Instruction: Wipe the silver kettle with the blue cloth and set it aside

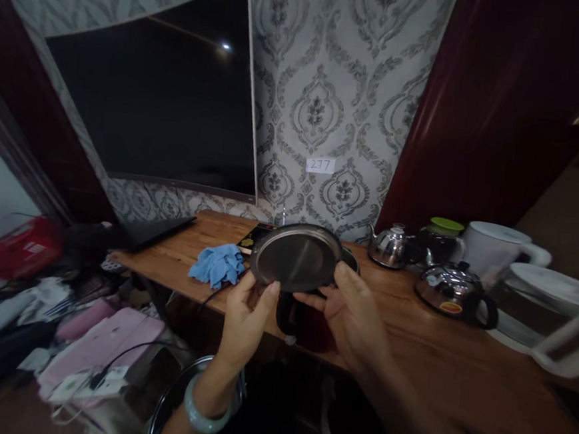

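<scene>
Both hands hold a round, dark metal disc with a raised rim [296, 258], tilted so that its flat face is toward me. Whether it is a lid or the underside of a pot or kettle, I cannot tell. My left hand [246, 314] pinches its lower left edge, thumb on the near face. At the lower right edge, my right hand [352, 309] has its thumb on the rim and fingers beneath. A black curved handle [288, 316] shows just below the disc; what it belongs to is partly hidden. Left of the disc, a crumpled blue cloth [218, 265] lies on the wooden table [171, 254].
Two metal kettles [390, 245], a green-lidded glass pot [443, 232] and white-lidded pitchers [502, 247] stand on the right. A black box [255, 238] lies behind the disc. A television [169, 94] hangs ahead. Clutter and a pink case [103, 346] fill the lower left.
</scene>
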Demonstrator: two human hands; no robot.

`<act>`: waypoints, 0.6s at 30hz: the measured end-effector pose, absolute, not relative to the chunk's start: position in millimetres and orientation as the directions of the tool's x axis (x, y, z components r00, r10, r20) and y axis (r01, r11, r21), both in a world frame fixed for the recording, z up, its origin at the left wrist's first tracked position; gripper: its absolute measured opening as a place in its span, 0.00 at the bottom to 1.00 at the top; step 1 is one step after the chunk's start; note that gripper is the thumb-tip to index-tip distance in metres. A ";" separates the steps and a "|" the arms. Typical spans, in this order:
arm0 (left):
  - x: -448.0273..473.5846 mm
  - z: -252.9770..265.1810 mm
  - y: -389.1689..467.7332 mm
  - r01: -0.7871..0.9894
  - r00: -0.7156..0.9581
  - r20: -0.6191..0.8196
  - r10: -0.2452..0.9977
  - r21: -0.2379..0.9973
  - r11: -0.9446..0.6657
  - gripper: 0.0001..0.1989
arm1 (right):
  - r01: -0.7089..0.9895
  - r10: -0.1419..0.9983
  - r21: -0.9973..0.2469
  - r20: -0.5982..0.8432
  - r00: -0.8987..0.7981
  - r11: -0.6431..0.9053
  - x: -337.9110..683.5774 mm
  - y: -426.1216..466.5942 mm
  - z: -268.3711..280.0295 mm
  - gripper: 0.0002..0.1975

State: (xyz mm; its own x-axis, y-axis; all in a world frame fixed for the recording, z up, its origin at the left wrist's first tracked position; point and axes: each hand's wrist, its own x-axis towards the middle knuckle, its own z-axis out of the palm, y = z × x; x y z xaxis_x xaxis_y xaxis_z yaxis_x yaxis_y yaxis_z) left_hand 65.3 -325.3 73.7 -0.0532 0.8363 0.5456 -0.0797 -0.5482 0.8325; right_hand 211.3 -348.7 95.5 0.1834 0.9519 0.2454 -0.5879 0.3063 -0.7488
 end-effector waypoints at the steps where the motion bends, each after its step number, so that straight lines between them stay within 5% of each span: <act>1: 61.9 71.8 -326.9 -0.077 -0.084 0.533 0.842 0.839 -0.539 0.16 | -0.589 0.960 -0.759 0.231 0.156 0.278 206.6 -350.9 93.4 0.18; 5: 45.2 56.0 -329.6 -0.152 -0.175 0.445 0.878 0.869 -0.471 0.15 | -0.506 0.987 -0.850 0.157 0.019 0.145 191.9 -360.6 79.1 0.21; 10: 2.9 25.4 -314.7 -0.337 -0.193 0.207 0.959 0.904 -0.263 0.20 | -0.180 0.976 -0.976 0.152 -0.155 0.123 193.4 -376.7 34.1 0.35; 13: -40.3 7.6 -292.7 -0.379 -0.281 0.115 0.953 0.899 -0.220 0.22 | 0.001 0.929 -0.998 0.063 -0.364 0.068 209.1 -384.8 3.6 0.28; 15: -72.1 -2.9 -272.9 -0.376 -0.357 0.045 0.933 0.907 -0.188 0.18 | 0.070 0.941 -0.997 -0.012 -0.338 0.012 225.5 -387.5 -12.3 0.27; 18: -114.1 -14.2 -237.9 -0.337 -0.521 -0.085 0.850 0.935 -0.113 0.09 | 0.118 0.995 -0.992 -0.061 -0.074 -0.052 255.4 -386.3 -31.1 0.27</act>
State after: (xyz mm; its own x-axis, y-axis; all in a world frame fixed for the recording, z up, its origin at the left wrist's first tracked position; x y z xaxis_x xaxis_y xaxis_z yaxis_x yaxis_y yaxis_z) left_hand -114.1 -237.9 -14.2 -0.5205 0.8496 -0.0853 -0.3374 -0.1130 0.9345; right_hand 255.4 -386.3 -31.1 -0.0737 0.9954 -0.0611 0.1177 -0.0522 -0.9917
